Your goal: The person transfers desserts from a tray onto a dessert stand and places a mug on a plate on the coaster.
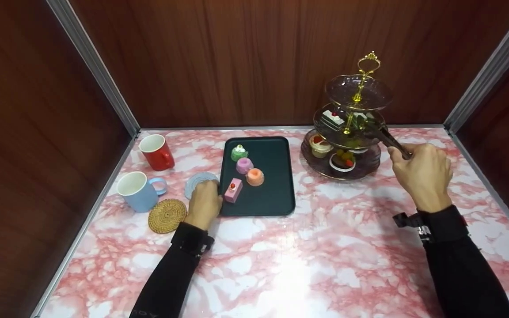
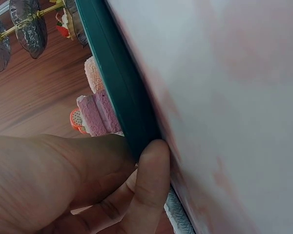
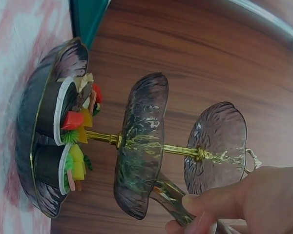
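My left hand [image 1: 203, 203] grips the left edge of a dark green tray [image 1: 274, 185]; in the left wrist view its thumb and fingers pinch the rim [image 2: 132, 107]. On the tray sit a pink rectangular cake [image 1: 233, 191], an orange ring cake [image 1: 255, 177], a purple ring cake [image 1: 245, 165] and a green cake [image 1: 239, 152]. My right hand [image 1: 424, 174] holds tongs [image 1: 395, 143], their tips at the middle tier of a three-tier glass stand [image 1: 340, 90]. A green-and-white cake [image 1: 361, 120] lies by the tips, partly hidden; whether they grip it I cannot tell.
A layered cake slice [image 1: 332, 119] shares the middle tier. Cupcakes [image 1: 320, 146] and a fruit tart [image 1: 343, 160] stand on the bottom one. At left are a red mug [image 1: 159, 155], a blue mug [image 1: 142, 196], a woven coaster [image 1: 167, 215] and a grey-blue coaster [image 1: 194, 182].
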A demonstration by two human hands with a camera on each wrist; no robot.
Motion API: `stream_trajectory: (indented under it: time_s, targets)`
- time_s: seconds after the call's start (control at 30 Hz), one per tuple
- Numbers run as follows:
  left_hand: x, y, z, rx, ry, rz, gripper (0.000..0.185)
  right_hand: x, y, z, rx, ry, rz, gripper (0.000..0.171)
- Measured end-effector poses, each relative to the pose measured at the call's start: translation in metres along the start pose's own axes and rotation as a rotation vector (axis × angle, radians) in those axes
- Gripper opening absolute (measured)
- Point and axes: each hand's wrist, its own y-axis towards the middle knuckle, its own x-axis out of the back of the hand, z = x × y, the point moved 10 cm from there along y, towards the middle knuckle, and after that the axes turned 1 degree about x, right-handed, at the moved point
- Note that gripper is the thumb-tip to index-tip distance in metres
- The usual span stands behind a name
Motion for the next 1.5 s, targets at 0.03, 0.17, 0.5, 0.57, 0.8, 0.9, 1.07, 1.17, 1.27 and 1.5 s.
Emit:
stream_trajectory:
  time_s: [0.03,0.17,0.5,0.57,0.8,0.9,1.07,1.17,1.27,1.5]
  targets:
    - [0.000,0.000,0.000,0.003,-0.001,0.003,0.014,0.000,0.000,0.000,-0.002,0.000,0.002,0.039]
    - [-0.002,0.000,0.002,0.016,-0.005,0.018,0.016,-0.001,-0.001,-0.003,-0.014,-0.007,0.015,0.042]
    - [-0.002,0.001,0.001,0.016,0.001,0.022,0.014,0.009,-0.009,-0.003,-0.009,0.007,-0.016,0.042]
    - [-0.002,0.000,0.001,0.017,-0.004,0.022,0.015,0.011,-0.011,-0.002,0.003,0.010,-0.022,0.042]
    - [0.001,-0.001,-0.001,-0.016,0.007,-0.009,0.020,0.021,-0.019,0.001,0.014,0.016,-0.027,0.043]
    - [0.001,-0.001,0.000,-0.011,0.006,-0.009,0.020,0.025,-0.023,0.001,0.001,0.032,-0.033,0.046]
    - [0.000,-0.001,0.001,-0.001,-0.003,-0.002,0.019,0.031,-0.031,0.004,0.010,0.064,-0.049,0.047]
    - [0.001,-0.001,0.001,-0.004,-0.004,-0.004,0.017,0.033,-0.035,0.009,0.033,0.074,-0.050,0.045]
    - [0.001,0.000,0.001,-0.007,-0.005,-0.008,0.014,0.033,-0.039,0.014,0.052,0.089,-0.044,0.043]
    - [0.000,0.000,0.001,-0.003,-0.004,0.001,0.013,0.030,-0.047,0.025,0.091,0.119,-0.055,0.039]
